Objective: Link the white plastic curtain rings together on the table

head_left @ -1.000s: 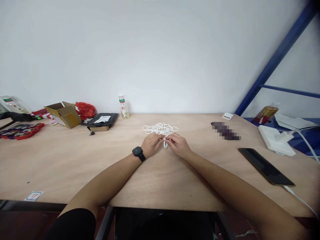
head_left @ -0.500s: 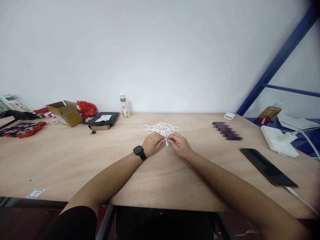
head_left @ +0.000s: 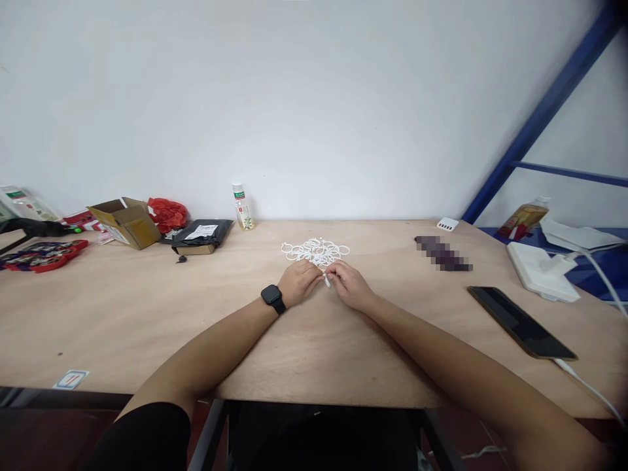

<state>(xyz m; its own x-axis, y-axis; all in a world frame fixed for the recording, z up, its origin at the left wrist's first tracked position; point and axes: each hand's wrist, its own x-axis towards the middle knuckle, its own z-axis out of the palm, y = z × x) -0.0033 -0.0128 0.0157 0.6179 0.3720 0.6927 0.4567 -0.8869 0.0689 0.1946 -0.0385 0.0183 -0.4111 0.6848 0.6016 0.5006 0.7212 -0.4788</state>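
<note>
My left hand (head_left: 297, 282), with a black watch (head_left: 273, 299) on its wrist, and my right hand (head_left: 347, 286) meet at the middle of the wooden table (head_left: 147, 314). Both pinch one small white plastic ring (head_left: 326, 280) between their fingertips. Just beyond the fingers lies a loose pile of several white rings (head_left: 316, 250) on the table. Most of the held ring is hidden by my fingers.
A black phone (head_left: 520, 322) on a white cable lies at the right. A white charger block (head_left: 540, 271) and a bottle (head_left: 523, 221) sit further right. At the back left are a small bottle (head_left: 243, 208), a black parcel (head_left: 200, 237), a cardboard box (head_left: 126, 222) and a red bag (head_left: 167, 214).
The hands have stayed at the same spot, working the white ring between the fingertips; the ring hangs less below the fingers than before. The view shifted slightly.
</note>
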